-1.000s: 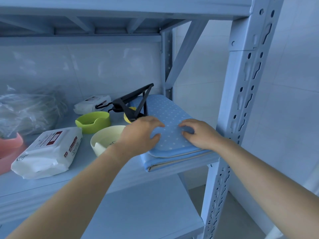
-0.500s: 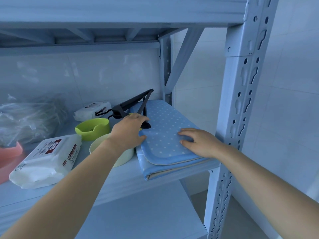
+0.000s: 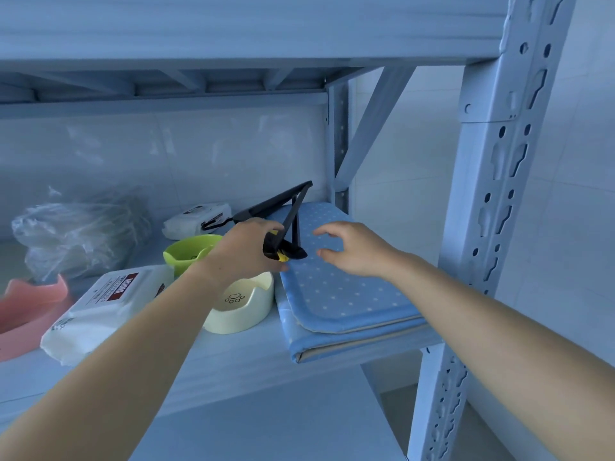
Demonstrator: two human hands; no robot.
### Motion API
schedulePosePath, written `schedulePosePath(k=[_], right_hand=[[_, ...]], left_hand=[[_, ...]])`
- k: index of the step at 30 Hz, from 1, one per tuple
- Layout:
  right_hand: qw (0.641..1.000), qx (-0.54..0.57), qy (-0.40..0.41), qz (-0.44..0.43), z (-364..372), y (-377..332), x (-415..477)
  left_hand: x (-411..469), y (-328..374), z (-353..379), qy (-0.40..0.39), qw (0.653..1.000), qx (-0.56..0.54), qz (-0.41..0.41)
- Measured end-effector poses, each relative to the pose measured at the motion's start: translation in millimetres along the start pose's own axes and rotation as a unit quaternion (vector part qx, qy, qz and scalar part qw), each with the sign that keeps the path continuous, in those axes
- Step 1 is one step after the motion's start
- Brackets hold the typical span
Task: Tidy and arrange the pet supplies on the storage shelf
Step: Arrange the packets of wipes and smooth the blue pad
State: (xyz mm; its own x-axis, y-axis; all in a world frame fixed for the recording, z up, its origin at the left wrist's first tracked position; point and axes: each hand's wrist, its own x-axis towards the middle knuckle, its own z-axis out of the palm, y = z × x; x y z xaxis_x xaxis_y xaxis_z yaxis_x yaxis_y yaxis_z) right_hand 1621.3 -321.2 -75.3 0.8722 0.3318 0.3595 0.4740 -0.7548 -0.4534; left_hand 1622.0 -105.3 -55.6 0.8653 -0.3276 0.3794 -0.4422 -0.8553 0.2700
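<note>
A folded blue dotted pet mat (image 3: 339,294) lies at the right end of the middle shelf (image 3: 233,357). A black scissor-like scoop tool (image 3: 283,211) with a yellow part stands at the mat's left edge. My left hand (image 3: 246,247) grips its lower end. My right hand (image 3: 352,251) hovers just above the mat, fingers spread and slightly curled, holding nothing. A cream bowl with a paw print (image 3: 239,304) sits under my left wrist, beside the mat.
A green bowl (image 3: 189,254), two white wipe packs (image 3: 103,307) (image 3: 196,219), a pink bowl (image 3: 30,307) and a clear plastic bag (image 3: 76,234) fill the shelf's left part. A perforated metal upright (image 3: 489,227) stands right of the mat. A lower shelf (image 3: 266,424) shows below.
My left hand moved off the mat to the black tool and took hold of it. My right hand lifted off the mat and shifted toward the back.
</note>
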Motion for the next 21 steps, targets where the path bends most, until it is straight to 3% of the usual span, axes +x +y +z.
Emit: schedulePosePath(k=[6,10,16,21], right_hand=[[0.999,0.010,-0.026,-0.018,11,-22,31],[0.999,-0.016,-0.024,-0.028,21,-21,36],[0.998,0.019,0.002,-0.060,28,-20,34],[0.997,0.041,0.019,-0.059,28,-13,33]], left_hand=[[5,-21,-21,-0.068,0.996,-0.037,0.032],[15,-36,-26,-0.107,0.991,0.020,0.072],[30,-44,-15,-0.103,0.982,0.081,0.139],[43,-57,-11,-0.082,0.982,0.054,0.160]])
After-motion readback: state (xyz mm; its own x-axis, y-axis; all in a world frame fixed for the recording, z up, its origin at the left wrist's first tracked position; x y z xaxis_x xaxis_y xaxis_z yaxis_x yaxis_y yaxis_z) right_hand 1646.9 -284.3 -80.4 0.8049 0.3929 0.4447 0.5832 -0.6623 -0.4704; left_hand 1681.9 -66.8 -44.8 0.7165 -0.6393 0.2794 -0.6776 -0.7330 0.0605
